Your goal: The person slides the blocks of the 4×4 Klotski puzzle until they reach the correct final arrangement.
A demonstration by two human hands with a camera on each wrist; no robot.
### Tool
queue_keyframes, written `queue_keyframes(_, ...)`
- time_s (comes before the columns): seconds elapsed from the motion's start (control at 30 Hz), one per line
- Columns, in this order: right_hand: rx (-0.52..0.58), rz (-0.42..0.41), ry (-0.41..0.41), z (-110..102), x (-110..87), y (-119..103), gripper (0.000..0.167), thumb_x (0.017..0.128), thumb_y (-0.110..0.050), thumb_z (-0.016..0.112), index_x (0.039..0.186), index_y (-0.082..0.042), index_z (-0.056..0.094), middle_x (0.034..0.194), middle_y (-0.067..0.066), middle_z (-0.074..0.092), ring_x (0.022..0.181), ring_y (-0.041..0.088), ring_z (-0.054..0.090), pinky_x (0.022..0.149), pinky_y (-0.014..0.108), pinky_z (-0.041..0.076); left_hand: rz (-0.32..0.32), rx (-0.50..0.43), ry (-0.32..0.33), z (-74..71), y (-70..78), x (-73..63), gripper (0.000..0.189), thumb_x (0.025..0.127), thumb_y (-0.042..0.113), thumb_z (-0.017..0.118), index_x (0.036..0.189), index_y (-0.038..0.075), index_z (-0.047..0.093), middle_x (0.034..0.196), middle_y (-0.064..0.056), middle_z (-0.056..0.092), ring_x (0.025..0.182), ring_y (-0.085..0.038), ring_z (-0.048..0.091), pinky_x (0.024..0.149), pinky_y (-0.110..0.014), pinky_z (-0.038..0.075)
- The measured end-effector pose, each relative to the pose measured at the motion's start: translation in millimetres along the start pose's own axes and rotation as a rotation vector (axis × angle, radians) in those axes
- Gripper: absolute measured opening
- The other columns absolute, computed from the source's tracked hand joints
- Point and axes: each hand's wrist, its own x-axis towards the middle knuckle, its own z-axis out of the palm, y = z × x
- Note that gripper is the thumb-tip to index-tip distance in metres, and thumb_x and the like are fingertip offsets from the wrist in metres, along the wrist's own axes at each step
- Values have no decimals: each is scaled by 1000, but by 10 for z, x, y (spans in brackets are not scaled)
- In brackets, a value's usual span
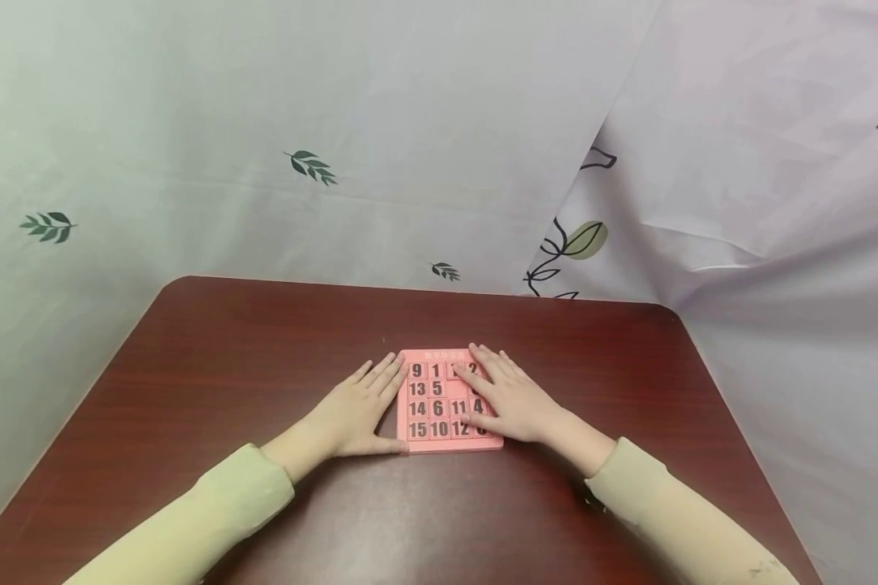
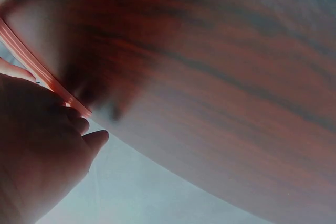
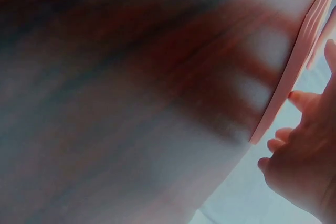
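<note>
A pink sliding number puzzle [image 1: 436, 409] lies flat on the table, its black-numbered tiles facing up. There is a gap in its second row, to the right of the 5. My left hand [image 1: 358, 410] is at the puzzle's left side, fingers extended along that edge and thumb at the near left corner. Spread over the right-hand tiles, my right hand [image 1: 518, 400] partly hides several numbers. In the left wrist view the puzzle's side edge [image 2: 47, 77] shows beside the fingers. The right wrist view has the opposite edge [image 3: 281, 85] near the fingertips.
The dark red-brown wooden table [image 1: 263, 349] has rounded far corners. Behind it hangs a pale cloth [image 1: 380, 122] printed with leaves, and another draped cloth [image 1: 761, 162] is on the right. Light sleeves [image 1: 219, 504] cover both forearms.
</note>
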Motion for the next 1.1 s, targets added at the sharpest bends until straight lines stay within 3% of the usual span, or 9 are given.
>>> queue_keyframes(0.67,-25,-60,51,-83,-147,-98,65,99,-52,68,157,-24,55,172,21,33,161,38,32,132,63,24,-13,-20,-8,-88,-32,41,121,85,80,65,166,-3,28,176,-20,23,164,-36,25,132,-53,30)
queue_keyframes(1.1,6,-51,39,-40,-13,-105,72,101,-49,64,161,-14,47,173,23,31,163,38,28,134,60,21,-18,-47,-24,-7,25,-11,120,87,79,64,166,-2,27,177,-20,22,164,-36,25,132,-52,30)
